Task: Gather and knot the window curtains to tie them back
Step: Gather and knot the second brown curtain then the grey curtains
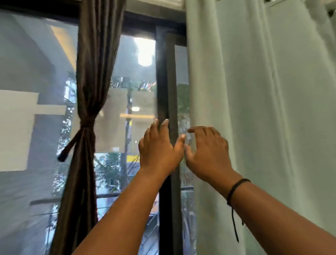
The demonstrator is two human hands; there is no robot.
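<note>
Both hands up at the window, nothing gripped!
Left hand (160, 148) spread open before the dark frame (165, 79); right hand (208, 150) loosely open at the pale curtain (257, 105) edge; brown curtain (89, 92) already knotted.

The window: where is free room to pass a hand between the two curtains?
Free room lies between the knotted brown curtain and the dark window post, in front of the glass. It is crowded at the post, where the left hand and right hand reach, beside the white curtain.
</note>
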